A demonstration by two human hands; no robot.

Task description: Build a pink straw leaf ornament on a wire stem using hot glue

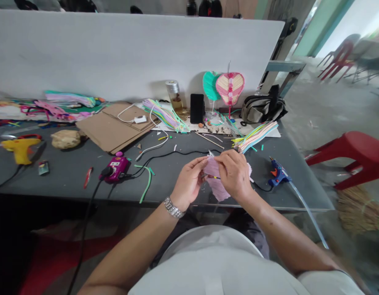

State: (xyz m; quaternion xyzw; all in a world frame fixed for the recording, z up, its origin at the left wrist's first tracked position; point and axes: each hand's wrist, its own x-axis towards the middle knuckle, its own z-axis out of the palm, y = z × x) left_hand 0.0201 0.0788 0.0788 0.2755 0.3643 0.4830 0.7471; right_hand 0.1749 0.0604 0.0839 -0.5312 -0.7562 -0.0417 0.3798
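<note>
Right now, I see the lilac ribbed piece [219, 190] left of the blue glue gun [280, 174], held just above the gray table [167, 192]. My left hand [189, 182] pinches its left edge, thumb to bent fingers; my right hand [235, 174] has curled fingers closed on its top. Beyond the glue gun lie pastel chenille stems [253, 137].

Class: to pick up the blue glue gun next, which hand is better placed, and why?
Likely the right hand: the blue glue gun lies to its right, whereas the left hand is farther away. Both hold pink material.
</note>
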